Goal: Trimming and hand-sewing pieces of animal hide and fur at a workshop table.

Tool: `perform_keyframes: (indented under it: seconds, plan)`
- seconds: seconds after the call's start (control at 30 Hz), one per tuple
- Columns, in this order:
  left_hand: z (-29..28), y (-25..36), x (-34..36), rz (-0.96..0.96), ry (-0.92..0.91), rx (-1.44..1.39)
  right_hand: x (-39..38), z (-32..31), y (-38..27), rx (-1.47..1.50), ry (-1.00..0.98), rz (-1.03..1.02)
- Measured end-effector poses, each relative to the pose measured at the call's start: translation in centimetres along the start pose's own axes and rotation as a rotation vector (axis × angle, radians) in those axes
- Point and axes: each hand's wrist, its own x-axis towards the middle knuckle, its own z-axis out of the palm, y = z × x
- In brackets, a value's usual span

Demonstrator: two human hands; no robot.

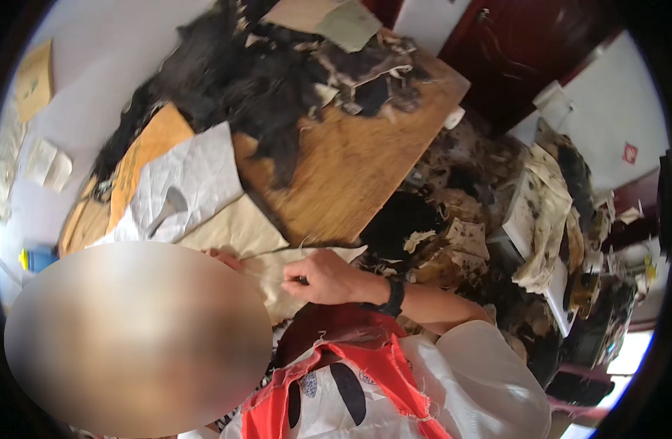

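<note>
My right hand [328,276], with a black wristband [394,296], is closed in a pinch on a small dark tool [301,280] whose kind I cannot make out. It rests on a beige sheet of material [277,267] lying at the near edge of a wooden board [350,168]. Only the fingertips of my left hand [220,256] show, touching the same beige sheet on its left side. The rest of that hand is hidden behind a blurred patch.
A heap of black fur [241,80] covers the board's far end. White paper [197,175] and orange card [142,150] lie at left. Piles of pale and dark scraps [548,219] crowd the right. A red and white garment [350,380] is below.
</note>
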Motion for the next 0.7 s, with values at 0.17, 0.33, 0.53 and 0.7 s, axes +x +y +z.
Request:
perform_keyframes:
  seconds: [0.17,0.33,0.53,0.7]
  plan:
    - [1.0,-0.8,1.1,0.097,-0.011,-0.008,-1.9,0.2,1.0,-0.057,0.026,0.058]
    - [-0.9,0.7,1.0,-0.269,-0.101,-0.415,-4.9,-12.7,10.1,-0.252,0.129,0.081]
    - [-4.3,0.2,-1.8,-0.224,-0.116,-0.052,-13.3,-41.3,25.4,-0.792,0.606,0.783]
    - [1.8,-1.3,-6.5,-0.352,-0.016,0.386,-11.8,-46.3,31.9,-0.680,0.822,0.821]
